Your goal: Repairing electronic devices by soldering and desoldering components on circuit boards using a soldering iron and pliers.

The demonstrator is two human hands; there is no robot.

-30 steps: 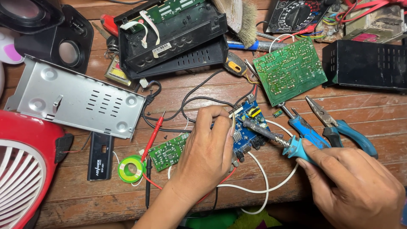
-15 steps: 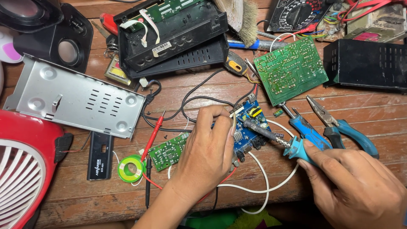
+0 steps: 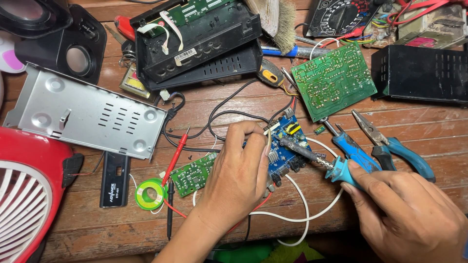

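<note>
Underneath everything runs a worn wooden bench (image 3: 224,104), its planks crowded with electronics parts. Largest is the red fan housing (image 3: 24,190) at the lower left corner, with a white grille. Next to it, further up, lies a silver metal chassis cover (image 3: 87,117) with vent slots, and above that sit 2 black speakers (image 3: 63,39). At top centre a black plastic device case (image 3: 200,44) lies open, with a green board inside. A black vented box (image 3: 421,73) rests at the upper right, and a green circuit board (image 3: 334,80) lies solder side up just left of it. A multimeter (image 3: 341,14) shows at the top edge.

The left hand (image 3: 239,178) rests on the blue circuit board (image 3: 285,151) at the middle of the bench, fingers curled, pinching a thin strand of solder wire (image 3: 269,139) over the board. The right hand (image 3: 409,214) is closed around the blue handle of a soldering iron (image 3: 317,158), whose tip meets the blue board.

Blue-handled pliers (image 3: 390,143) and a blue screwdriver (image 3: 348,146) lie just beyond the right hand. A small green circuit board (image 3: 192,173) lies left of the left hand, beside a red probe (image 3: 175,151) and a green-yellow solder spool (image 3: 150,193). White and black wires loop near the bench edge.
</note>
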